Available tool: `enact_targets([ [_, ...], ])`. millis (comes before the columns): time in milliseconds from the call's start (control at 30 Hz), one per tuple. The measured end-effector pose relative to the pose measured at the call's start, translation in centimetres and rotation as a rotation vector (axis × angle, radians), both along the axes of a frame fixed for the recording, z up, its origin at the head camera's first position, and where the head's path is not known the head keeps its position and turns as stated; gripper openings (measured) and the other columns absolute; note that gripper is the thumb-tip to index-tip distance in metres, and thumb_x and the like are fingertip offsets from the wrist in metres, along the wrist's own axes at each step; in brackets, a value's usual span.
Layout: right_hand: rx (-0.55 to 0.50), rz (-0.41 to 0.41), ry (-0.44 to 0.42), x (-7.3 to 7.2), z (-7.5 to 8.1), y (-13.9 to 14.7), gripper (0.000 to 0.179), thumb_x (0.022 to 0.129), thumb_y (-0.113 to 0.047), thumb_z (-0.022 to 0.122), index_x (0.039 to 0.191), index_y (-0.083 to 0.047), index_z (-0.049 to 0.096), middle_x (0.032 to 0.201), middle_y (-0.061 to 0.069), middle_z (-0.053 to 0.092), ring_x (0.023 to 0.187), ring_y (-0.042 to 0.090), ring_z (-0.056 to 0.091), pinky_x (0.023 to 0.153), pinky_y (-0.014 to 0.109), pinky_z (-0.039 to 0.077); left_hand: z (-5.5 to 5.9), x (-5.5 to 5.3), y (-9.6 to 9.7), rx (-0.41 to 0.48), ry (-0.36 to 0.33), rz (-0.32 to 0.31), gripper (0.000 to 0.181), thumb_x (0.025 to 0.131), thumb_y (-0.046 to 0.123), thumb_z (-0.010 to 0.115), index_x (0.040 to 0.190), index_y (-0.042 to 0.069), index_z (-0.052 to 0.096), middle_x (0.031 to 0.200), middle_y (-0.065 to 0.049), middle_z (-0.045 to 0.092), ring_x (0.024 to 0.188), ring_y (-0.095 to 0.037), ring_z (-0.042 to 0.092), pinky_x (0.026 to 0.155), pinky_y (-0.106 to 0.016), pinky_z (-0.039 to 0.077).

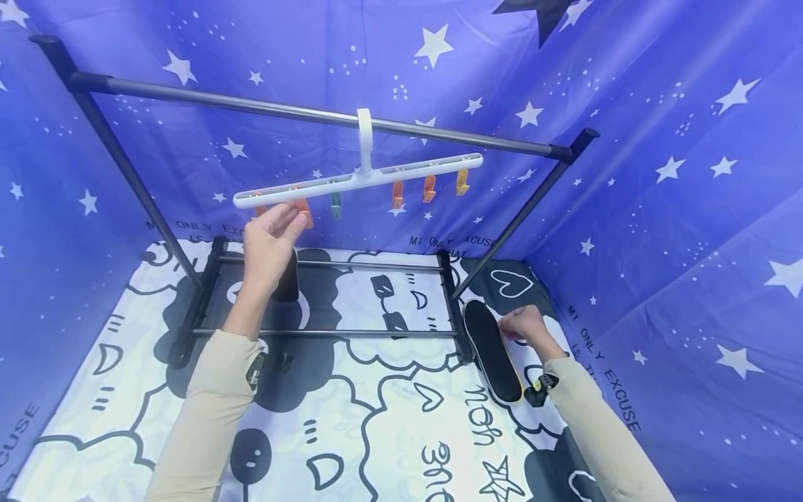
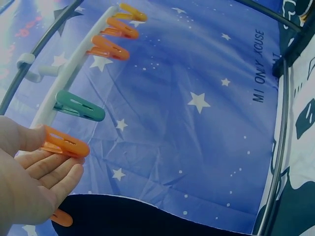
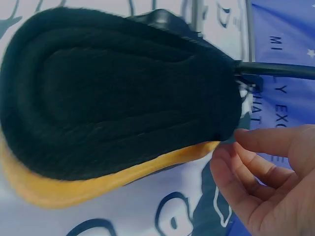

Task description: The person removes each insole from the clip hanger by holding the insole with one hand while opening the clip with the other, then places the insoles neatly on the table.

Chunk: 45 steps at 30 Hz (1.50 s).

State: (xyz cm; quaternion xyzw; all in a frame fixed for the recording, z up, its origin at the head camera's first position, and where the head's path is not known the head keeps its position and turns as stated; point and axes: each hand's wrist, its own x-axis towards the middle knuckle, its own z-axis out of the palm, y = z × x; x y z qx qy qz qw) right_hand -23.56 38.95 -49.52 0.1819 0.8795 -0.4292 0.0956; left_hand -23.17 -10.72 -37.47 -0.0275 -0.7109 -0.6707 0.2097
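Note:
A white hanger [image 1: 389, 176] with several coloured clips hangs on the metal rail. My left hand [image 1: 268, 240] pinches an orange clip [image 2: 66, 142] left of the green clip [image 2: 80, 105]. Farther left, another orange clip [image 2: 62, 217] is partly hidden by that hand, beside a black insole [image 1: 287, 279] that hangs below the hanger's left end. At the lower right, my right hand [image 1: 525, 325] pinches the edge of a second black insole [image 3: 118, 98], thumb above and fingers below. A yellow-orange rim [image 3: 108, 184] shows along its side.
The black rack's top rail [image 1: 238, 104] runs above the hanger, and its lower bars [image 1: 326, 334] cross over the patterned cloth [image 1: 370, 418]. Orange clips [image 1: 429, 188] and a yellow clip [image 1: 462, 183] hang on the right half. A blue star-print curtain [image 1: 665, 230] stands around.

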Motion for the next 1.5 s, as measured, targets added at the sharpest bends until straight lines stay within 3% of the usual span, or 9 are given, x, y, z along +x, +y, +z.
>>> enact_targets([
  [167, -0.070, 0.021, 0.058, -0.9, 1.1, -0.6, 0.014, 0.086, 0.003, 0.062, 0.088, 0.013, 0.071, 0.058, -0.007, 0.064, 0.057, 0.006, 0.064, 0.059, 0.026, 0.062, -0.1, 0.2, -0.3, -0.042, -0.007, 0.002, 0.036, 0.098, 0.010, 0.068, 0.132, -0.001, 0.066, 0.128, -0.021, 0.069, 0.120, -0.028, 0.068, 0.108, -0.031, 0.052],
  [400, -0.134, 0.061, 0.136, -1.5, 3.1, -3.5, 0.028, 0.093, -0.002, 0.065, 0.111, 0.020, 0.064, 0.070, -0.009, 0.069, 0.061, 0.001, 0.064, 0.060, 0.018, 0.059, -0.3, 1.1, -0.5, -0.082, -0.024, 0.028, 0.042, 0.099, 0.012, 0.067, 0.137, -0.005, 0.060, 0.132, -0.024, 0.066, 0.122, -0.034, 0.066, 0.107, -0.034, 0.051],
  [600, -0.196, 0.108, 0.226, -1.9, 4.4, -7.5, 0.029, 0.095, -0.004, 0.066, 0.112, 0.019, 0.065, 0.074, -0.006, 0.071, 0.066, 0.004, 0.067, 0.062, 0.017, 0.059, -0.3, 2.6, -0.6, -0.217, 0.020, 0.138, 0.036, 0.097, 0.013, 0.070, 0.130, -0.001, 0.067, 0.126, -0.019, 0.071, 0.115, -0.033, 0.071, 0.100, -0.039, 0.056],
  [700, -0.242, 0.136, 0.260, -2.0, 5.0, -9.7, 0.029, 0.095, -0.004, 0.067, 0.112, 0.020, 0.065, 0.074, -0.005, 0.072, 0.066, 0.005, 0.069, 0.062, 0.018, 0.060, -0.2, 3.5, -0.7, -0.258, 0.085, 0.228, 0.028, 0.095, 0.015, 0.073, 0.120, 0.002, 0.074, 0.115, -0.017, 0.076, 0.103, -0.027, 0.076, 0.091, -0.029, 0.060],
  [900, -0.297, 0.209, 0.326, -2.1, 6.5, -14.0, 0.029, 0.095, -0.008, 0.070, 0.113, 0.015, 0.068, 0.075, -0.006, 0.072, 0.068, 0.007, 0.070, 0.065, 0.022, 0.062, 0.6, 4.9, -1.5, -0.014, 0.300, 0.375, 0.018, 0.089, 0.013, 0.080, 0.090, -0.005, 0.078, 0.077, 0.004, 0.078, 0.068, 0.000, 0.070, 0.062, -0.010, 0.051],
  [1067, -0.375, 0.262, 0.372, -2.4, 7.4, -17.3, 0.028, 0.095, -0.011, 0.073, 0.111, 0.011, 0.070, 0.077, -0.006, 0.074, 0.073, 0.013, 0.072, 0.071, 0.028, 0.064, 0.9, 4.6, -2.9, 0.228, 0.400, 0.463, 0.015, 0.085, 0.010, 0.083, 0.094, 0.003, 0.072, 0.086, 0.012, 0.069, 0.079, -0.006, 0.065, 0.069, -0.017, 0.051],
  [1167, -0.452, 0.292, 0.379, -2.4, 8.0, -19.4, 0.027, 0.094, -0.010, 0.073, 0.111, 0.012, 0.070, 0.079, -0.004, 0.074, 0.076, 0.016, 0.074, 0.077, 0.035, 0.065, 0.5, 3.9, -4.1, 0.327, 0.363, 0.340, 0.029, 0.086, 0.010, 0.081, 0.112, 0.007, 0.068, 0.102, 0.003, 0.067, 0.098, -0.013, 0.063, 0.084, -0.020, 0.054],
  [1333, -0.549, 0.339, 0.387, -2.3, 8.7, -22.9, 0.028, 0.094, -0.007, 0.072, 0.113, 0.014, 0.068, 0.081, -0.004, 0.075, 0.076, 0.013, 0.074, 0.079, 0.035, 0.065, -0.7, 3.3, -5.6, 0.360, 0.178, -0.012, 0.047, 0.091, -0.001, 0.072, 0.136, -0.001, 0.060, 0.116, 0.004, 0.070, 0.115, -0.011, 0.063, 0.099, -0.015, 0.052],
  [1500, -0.609, 0.385, 0.419, -2.1, 8.6, -26.0, 0.026, 0.094, -0.004, 0.071, 0.112, 0.014, 0.068, 0.081, -0.005, 0.075, 0.076, 0.012, 0.073, 0.077, 0.034, 0.065, -2.2, 3.3, -6.0, 0.323, 0.103, -0.204, 0.045, 0.087, -0.016, 0.068, 0.126, 0.007, 0.069, 0.107, 0.008, 0.076, 0.103, -0.006, 0.072, 0.094, -0.018, 0.057],
])
